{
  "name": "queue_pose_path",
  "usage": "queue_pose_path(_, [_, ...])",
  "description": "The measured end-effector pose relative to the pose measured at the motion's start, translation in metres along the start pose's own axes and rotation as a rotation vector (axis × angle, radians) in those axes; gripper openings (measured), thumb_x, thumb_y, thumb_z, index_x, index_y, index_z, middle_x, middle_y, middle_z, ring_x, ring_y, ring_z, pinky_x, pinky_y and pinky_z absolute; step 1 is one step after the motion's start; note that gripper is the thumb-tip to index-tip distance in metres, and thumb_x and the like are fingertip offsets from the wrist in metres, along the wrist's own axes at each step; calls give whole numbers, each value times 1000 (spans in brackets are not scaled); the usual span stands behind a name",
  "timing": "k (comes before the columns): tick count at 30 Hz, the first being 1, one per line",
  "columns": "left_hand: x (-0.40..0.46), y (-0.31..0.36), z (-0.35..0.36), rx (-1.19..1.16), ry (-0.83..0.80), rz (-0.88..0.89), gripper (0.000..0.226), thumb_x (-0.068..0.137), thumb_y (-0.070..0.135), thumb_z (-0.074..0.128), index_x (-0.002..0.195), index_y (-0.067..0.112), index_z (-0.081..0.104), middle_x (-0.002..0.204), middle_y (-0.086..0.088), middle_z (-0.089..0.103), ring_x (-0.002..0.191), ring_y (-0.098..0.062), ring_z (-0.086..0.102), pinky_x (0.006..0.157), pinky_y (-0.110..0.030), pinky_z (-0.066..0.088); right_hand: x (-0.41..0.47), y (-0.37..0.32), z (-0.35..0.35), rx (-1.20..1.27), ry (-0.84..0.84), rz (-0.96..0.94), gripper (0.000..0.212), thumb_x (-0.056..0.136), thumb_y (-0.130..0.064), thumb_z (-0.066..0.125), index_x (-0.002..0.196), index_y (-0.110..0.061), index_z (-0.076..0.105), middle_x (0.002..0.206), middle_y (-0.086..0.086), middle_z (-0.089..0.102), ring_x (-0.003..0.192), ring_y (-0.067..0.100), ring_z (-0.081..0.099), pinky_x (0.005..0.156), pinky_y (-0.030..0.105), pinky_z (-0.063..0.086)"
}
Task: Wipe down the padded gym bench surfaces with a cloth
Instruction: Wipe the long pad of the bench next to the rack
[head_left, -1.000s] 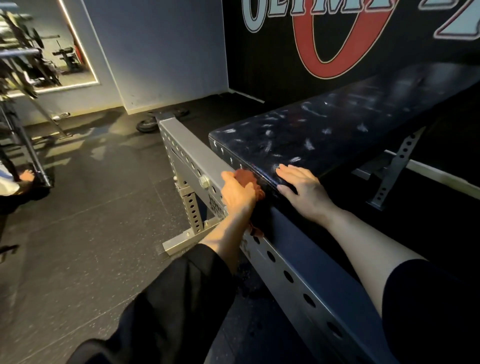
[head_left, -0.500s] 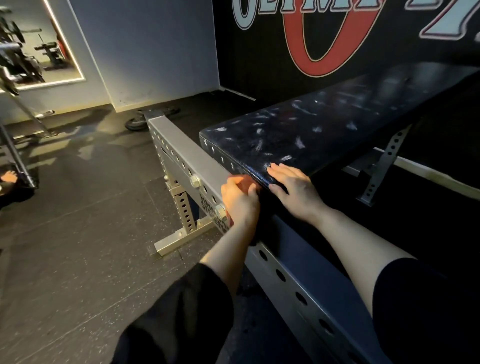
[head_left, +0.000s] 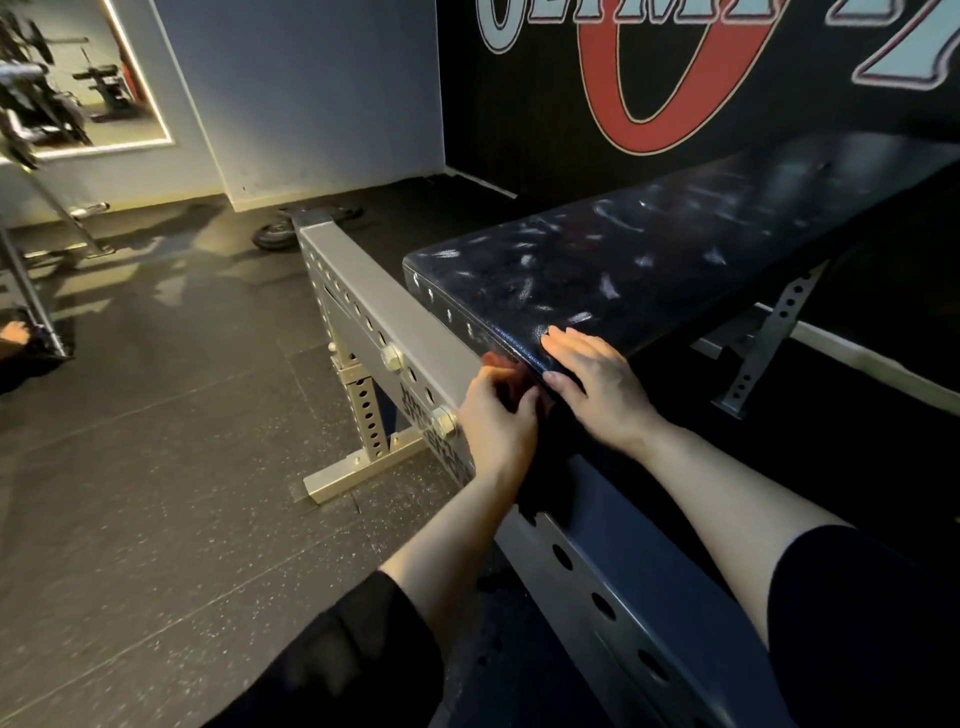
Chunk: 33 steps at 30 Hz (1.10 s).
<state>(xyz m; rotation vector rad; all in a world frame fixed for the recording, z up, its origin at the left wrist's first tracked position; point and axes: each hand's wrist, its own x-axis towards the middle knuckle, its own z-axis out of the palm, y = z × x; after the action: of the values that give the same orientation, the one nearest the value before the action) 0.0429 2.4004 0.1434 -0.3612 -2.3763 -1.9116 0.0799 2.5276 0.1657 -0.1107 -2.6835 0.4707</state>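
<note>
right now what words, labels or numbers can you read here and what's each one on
Large painted lettering on the black wall: cut off by the top of the frame, only the lower parts of pale blue letters and a big red "O" show; no whole word can be read.
Black cut-out lettering on the grey steel frame by the left hand: too distorted to read.
No numbers readable.

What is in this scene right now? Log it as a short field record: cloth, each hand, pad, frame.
cloth: reddish cloth, pressed at the near corner edge of the pad
left hand: left hand grips the cloth, fingers curled round it
right hand: right hand rests flat on the pad corner, fingers straight
pad: black padded bench, pale streaks across its top
frame: grey perforated steel frame beside and below the pad
floor: dark speckled rubber floor
</note>
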Motion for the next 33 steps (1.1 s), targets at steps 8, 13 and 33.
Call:
queue_pose_path(8, [45,9,1,-26,121,-256,20,87,14,61,107,17,59,108,-1,62,102,-19,56,97,-37,45,-1,-2,-2,-13,-27,29,48,97,-25,52,142,-13,42,151,2,37,143,19,27,116,29,15])
queue_pose_path(13, [2,3,-6,-58,-4,-51,18,82,9,69,96,20,63,97,9,62,95,-7,58,93,-24,46,-1,-3,-3,-24,-16,33,49,95,-25,54,142,-14,44,149,2,40,141,21,30,116,36,22])
queue_pose_path(33, [103,-10,-12,51,107,-182,28,87,6,62,113,14,69,115,-1,68,107,-14,61,99,-26,44,62,-19,9,-329,-23,-186,42,97,-24,47,138,-17,48,142,6,48,137,21,37,119,39,11])
